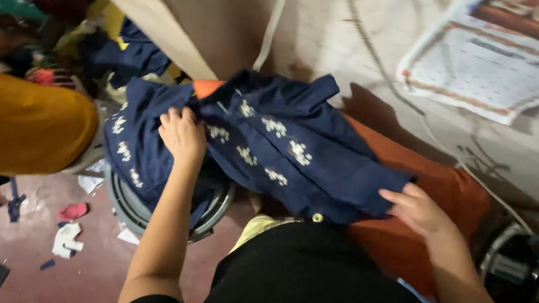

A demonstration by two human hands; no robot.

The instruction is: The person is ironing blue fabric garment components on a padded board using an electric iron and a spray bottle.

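Navy-blue cotton garment with white embroidered motifs (283, 150), spread over an orange cloth-covered surface (443, 186) and spilling leftward across a round grey metal drum (132, 210). Left hand (182, 135) laid palm-down on the garment's left half, fingers (171, 119) curled into the cloth and bunching a fold beneath them. Right hand (418, 209) at the garment's right edge, fingers (395, 196) nearly straight and close together, pinching or pressing the hem; hard to tell which. Small yellow button (317, 218) just below the lower edge of the blue cloth.

To the left, a second person's yellow sleeve (6, 119), near the garment but apart from it, filling much of that side. Behind it, a heap of mixed fabrics (118, 44), dark blue and yellow among them, partly hidden by a pale slanted board (149, 13). Against the stained wall, a paper wall calendar (499, 70) hanging askew, top right. On the reddish floor (30, 259), scattered scraps of white, red and dark cloth (67, 236). Far right, a dark round object with a pale rim (515, 267), too dim to identify. Foreground taken up by black clothing (314, 287) on the wearer's own body.
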